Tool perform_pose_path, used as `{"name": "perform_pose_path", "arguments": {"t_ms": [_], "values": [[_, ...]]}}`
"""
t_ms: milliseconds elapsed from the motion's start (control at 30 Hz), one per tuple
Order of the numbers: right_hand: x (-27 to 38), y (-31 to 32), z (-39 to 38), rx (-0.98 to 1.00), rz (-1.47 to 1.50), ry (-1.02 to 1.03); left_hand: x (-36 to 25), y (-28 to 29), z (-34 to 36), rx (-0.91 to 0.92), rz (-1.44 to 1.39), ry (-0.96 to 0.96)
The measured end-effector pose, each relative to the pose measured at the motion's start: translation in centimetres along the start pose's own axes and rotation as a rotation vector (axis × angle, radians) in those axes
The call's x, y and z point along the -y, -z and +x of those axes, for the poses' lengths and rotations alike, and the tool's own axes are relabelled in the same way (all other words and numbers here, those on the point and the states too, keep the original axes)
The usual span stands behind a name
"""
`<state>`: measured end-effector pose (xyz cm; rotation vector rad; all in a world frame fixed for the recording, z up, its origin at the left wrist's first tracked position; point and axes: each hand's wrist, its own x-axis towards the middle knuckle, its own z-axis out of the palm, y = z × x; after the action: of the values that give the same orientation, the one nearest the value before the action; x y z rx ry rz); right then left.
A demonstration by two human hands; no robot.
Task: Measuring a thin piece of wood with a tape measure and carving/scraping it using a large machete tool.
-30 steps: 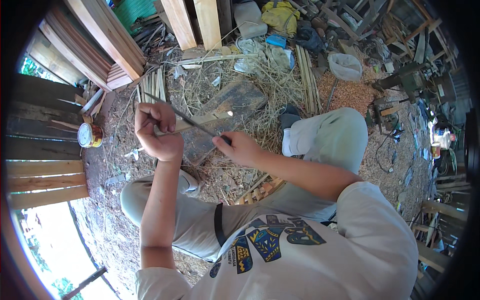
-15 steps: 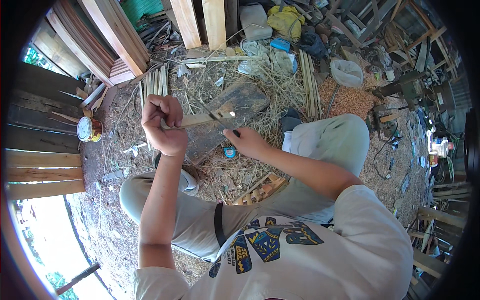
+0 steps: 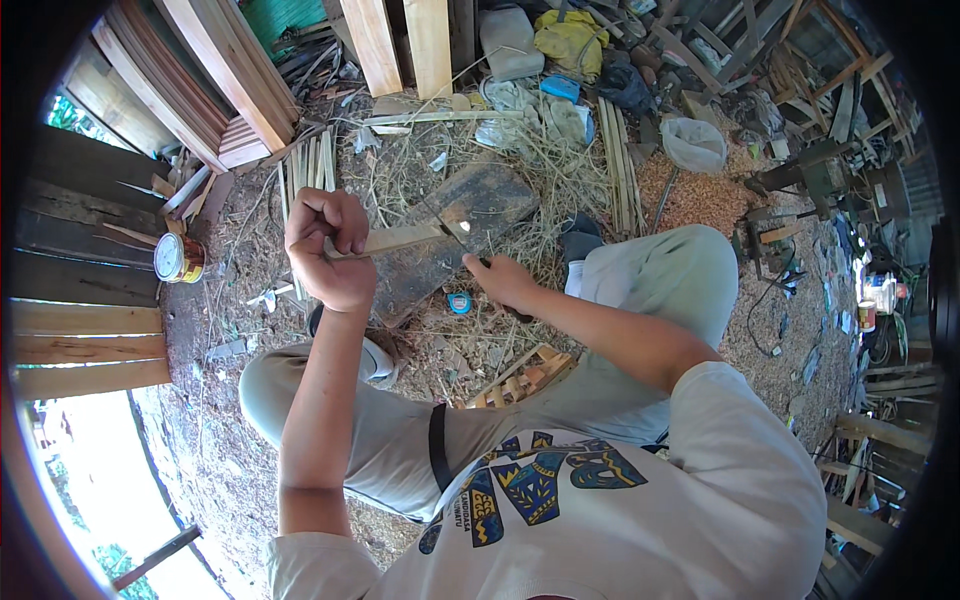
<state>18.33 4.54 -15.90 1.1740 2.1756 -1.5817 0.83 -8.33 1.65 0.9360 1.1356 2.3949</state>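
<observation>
My left hand point(image 3: 325, 250) is closed round the left end of a pale, flat wooden strip point(image 3: 398, 239), which lies across a dark, dirt-covered board point(image 3: 485, 200) on the ground. My right hand point(image 3: 500, 285) grips the dark handle of a long thin blade point(image 3: 443, 225), perhaps a knife. The blade crosses the strip near its right end, beside a small white spot. A small blue round object point(image 3: 459, 303), perhaps a tape measure, rests just below the board. Between my legs is a piece of slatted woodwork point(image 3: 530, 375).
Upright planks point(image 3: 420, 50) stand at the back and left, with a paint can point(image 3: 180, 258) at left. Bundled slats point(image 3: 620, 170) lie right of the board, near a pale sack point(image 3: 693, 140), wood shavings point(image 3: 690, 200) and a dark metal machine point(image 3: 800, 175). Dry straw and scraps cover the ground.
My right hand and blade have moved rightward and a little up along the strip, toward its right end. The blue round object, earlier hidden, now shows below the board. My left hand has shifted slightly upward.
</observation>
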Motion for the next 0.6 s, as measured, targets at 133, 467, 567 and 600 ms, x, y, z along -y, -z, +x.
{"name": "perform_pose_path", "arguments": {"t_ms": [133, 467, 567, 600], "values": [[0.3, -0.8, -1.3, 0.016, 0.134, 0.082, -0.1, -0.3, 0.3, 0.003, 0.025, -0.001], [3.2, -1.4, -5.3, -0.003, 0.082, 0.417, -0.3, 2.4, 1.8, 0.064, -0.119, -0.011], [2.0, -1.8, -3.5, 0.010, 0.150, 0.378, -0.2, 2.3, 1.8, -0.182, 0.000, -0.075], [1.5, -1.7, -2.8, 0.030, 0.161, 0.270, -0.1, 2.8, 1.8, -0.232, -0.050, -0.069]]}}
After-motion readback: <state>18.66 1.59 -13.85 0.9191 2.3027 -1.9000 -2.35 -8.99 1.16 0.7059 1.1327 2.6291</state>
